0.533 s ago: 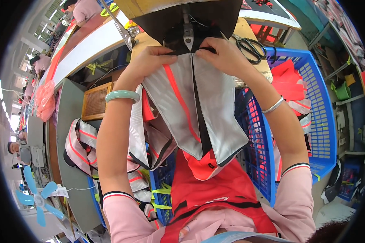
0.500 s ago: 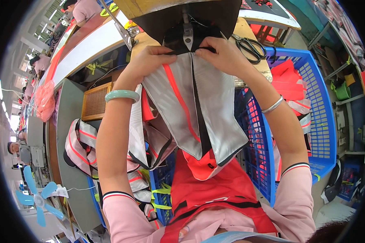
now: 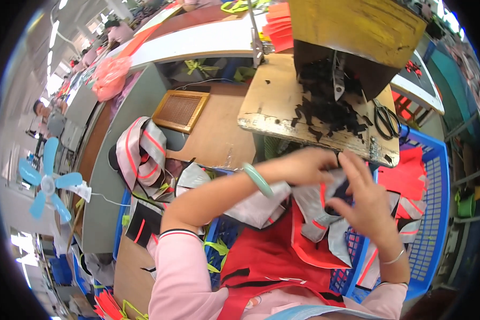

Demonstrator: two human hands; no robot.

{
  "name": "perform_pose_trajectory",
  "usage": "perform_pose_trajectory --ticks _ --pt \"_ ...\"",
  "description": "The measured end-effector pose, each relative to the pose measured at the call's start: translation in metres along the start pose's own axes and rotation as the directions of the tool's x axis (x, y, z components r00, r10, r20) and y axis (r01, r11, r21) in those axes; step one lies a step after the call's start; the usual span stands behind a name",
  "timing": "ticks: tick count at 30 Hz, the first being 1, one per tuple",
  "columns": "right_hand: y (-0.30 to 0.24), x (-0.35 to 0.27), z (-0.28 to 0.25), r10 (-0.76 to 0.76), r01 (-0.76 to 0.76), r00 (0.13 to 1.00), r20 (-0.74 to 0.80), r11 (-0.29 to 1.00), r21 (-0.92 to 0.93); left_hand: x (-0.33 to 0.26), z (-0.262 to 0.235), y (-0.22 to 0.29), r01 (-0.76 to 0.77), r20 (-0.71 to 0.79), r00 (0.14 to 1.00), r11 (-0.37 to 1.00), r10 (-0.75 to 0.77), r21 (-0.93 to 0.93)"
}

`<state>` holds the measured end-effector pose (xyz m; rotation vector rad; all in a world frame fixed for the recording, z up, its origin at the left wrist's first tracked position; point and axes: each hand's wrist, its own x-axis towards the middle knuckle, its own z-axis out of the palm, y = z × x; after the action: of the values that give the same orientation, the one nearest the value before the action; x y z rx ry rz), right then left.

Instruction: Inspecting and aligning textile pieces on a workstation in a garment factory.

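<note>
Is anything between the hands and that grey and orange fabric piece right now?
Nothing visible. Both the left hand and the right hand are already on the grey fabric piece with orange stripes, holding it over the red apron, beside the blue basket. The worktable with black scraps lies beyond it.

A worn board (image 3: 282,106) lay ahead, with fabric scraps (image 3: 330,109) and scissors (image 3: 385,118) on it. A basket (image 3: 434,213) stood to its right, a framed mesh panel (image 3: 180,110) to its left, and a fan (image 3: 47,184) far left.
</note>
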<state>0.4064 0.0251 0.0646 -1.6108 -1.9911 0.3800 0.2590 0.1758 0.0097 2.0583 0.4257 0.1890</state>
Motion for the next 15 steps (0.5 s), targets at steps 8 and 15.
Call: perform_pose_trajectory --ticks 8,15 --pt "0.006 -0.041 0.039 0.13 -0.121 0.991 0.04 0.975 -0.189 -0.03 0.05 -0.003 -0.017 0.231 0.971 0.979 0.064 -0.202" --pt "-0.006 -0.053 0.009 0.181 -0.169 0.978 0.104 0.979 -0.115 -0.061 0.047 -0.033 -0.32 0.35 0.901 0.938 0.257 0.137"
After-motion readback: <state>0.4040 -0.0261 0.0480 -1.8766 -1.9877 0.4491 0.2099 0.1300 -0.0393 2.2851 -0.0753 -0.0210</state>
